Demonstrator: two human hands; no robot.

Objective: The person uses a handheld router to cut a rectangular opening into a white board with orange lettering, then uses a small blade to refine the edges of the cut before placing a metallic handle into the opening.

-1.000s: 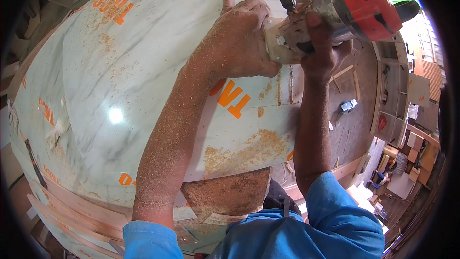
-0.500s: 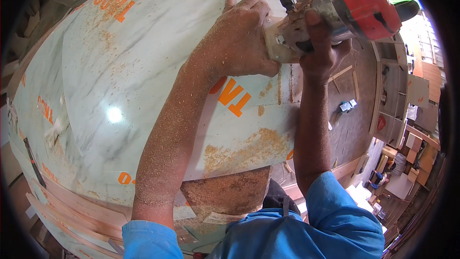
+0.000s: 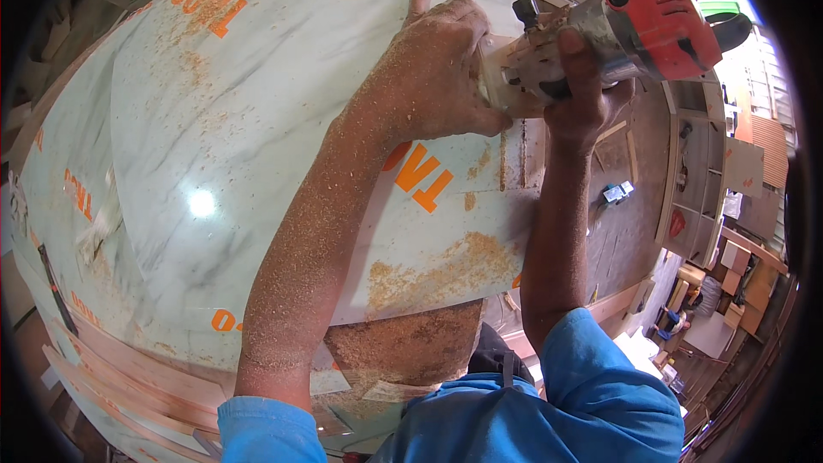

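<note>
Currently my right hand (image 3: 585,101) is wrapped round the metal body of a red-and-silver power tool (image 3: 615,30), at the far right edge of the marbled sheet (image 3: 283,120). My left hand (image 3: 441,69), thumb and fingers apart, straddles its base plate (image 3: 500,71) over that sheet, can't tell if pinching; sawdust (image 3: 446,267) lies along the sheet's near edge.

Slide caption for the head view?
Right hand grips a red power tool, left hand at its base, over a dusty marbled sheet.
</note>
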